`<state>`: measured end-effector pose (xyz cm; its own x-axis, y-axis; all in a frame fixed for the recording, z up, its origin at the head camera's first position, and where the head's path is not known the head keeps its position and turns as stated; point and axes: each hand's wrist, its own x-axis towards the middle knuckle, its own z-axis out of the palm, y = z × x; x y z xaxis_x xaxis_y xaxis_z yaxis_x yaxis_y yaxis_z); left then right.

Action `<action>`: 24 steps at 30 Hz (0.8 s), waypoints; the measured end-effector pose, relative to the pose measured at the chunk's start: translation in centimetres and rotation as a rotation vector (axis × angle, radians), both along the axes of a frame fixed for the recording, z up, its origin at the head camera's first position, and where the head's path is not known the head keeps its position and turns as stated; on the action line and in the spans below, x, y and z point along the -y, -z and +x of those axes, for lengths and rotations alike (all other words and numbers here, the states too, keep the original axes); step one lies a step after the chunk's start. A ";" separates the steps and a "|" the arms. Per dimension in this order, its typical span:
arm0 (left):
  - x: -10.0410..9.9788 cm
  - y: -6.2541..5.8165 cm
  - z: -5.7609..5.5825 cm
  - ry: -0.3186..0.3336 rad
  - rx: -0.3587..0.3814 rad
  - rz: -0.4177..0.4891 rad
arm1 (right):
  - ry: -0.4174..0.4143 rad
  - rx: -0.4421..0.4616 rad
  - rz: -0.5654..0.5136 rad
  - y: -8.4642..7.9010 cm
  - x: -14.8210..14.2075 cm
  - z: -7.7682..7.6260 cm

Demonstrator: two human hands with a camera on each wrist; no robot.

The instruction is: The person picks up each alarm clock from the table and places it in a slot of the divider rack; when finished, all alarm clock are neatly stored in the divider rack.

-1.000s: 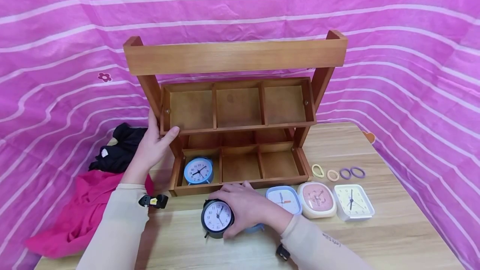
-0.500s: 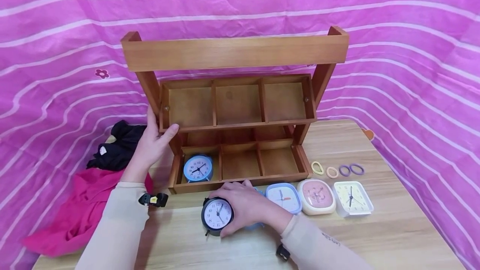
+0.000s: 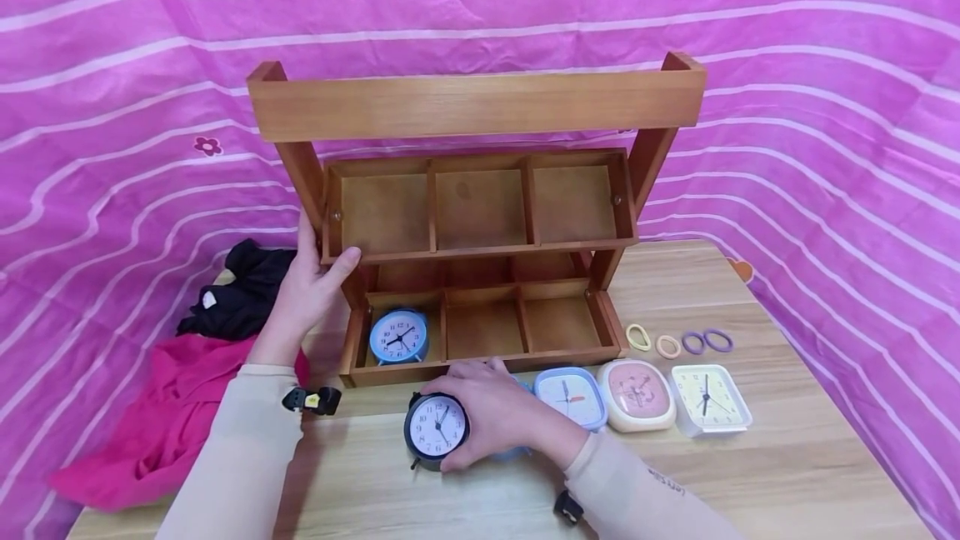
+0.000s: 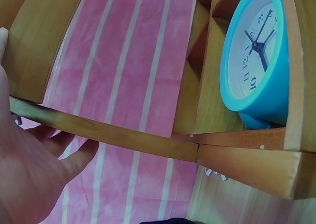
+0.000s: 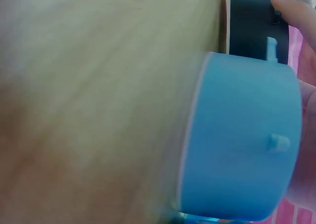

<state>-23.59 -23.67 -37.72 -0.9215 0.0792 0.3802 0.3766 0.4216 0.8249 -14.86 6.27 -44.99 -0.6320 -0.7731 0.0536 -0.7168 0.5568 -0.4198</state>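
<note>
A two-tier wooden rack (image 3: 480,105) with divided trays stands on the table. My left hand (image 3: 303,298) holds its left side, thumb on the upper tray's front corner and fingers behind the upright (image 4: 108,132). In front of the rack, my right hand (image 3: 487,415) grips a black round alarm clock (image 3: 437,430), whose white dial faces up toward me. A blue alarm clock (image 5: 242,135) lies under that hand's wrist, mostly hidden in the head view. Another blue round alarm clock (image 3: 399,337) sits in the lower tray's left compartment.
Right of my right hand lie a blue square clock (image 3: 572,398), a pink-and-cream clock (image 3: 637,396) and a white square clock (image 3: 710,400). Several hair ties (image 3: 668,347) lie behind them. Pink cloth (image 3: 150,432) and black cloth (image 3: 240,294) are heaped at left.
</note>
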 end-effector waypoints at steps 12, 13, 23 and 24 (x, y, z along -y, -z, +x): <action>-0.1 0.1 0.2 -0.043 0.019 -0.001 | -0.007 -0.046 -0.063 -4.0 -0.2 0.4; -0.1 0.1 0.2 -0.043 0.020 0.003 | -0.008 -0.053 -0.062 -4.3 -0.3 0.4; -0.2 0.3 0.1 -0.022 -0.006 0.040 | 0.030 -0.015 -0.058 -6.3 -1.1 -0.9; -0.2 0.4 0.1 -0.017 -0.013 0.042 | 0.038 -0.008 -0.060 -6.3 -1.2 -1.1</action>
<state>-23.48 -23.45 -38.14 -0.9177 0.0470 0.3946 0.3802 0.3927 0.8374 -15.95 7.47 -38.70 -0.6605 -0.7435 0.1046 -0.6989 0.5579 -0.4475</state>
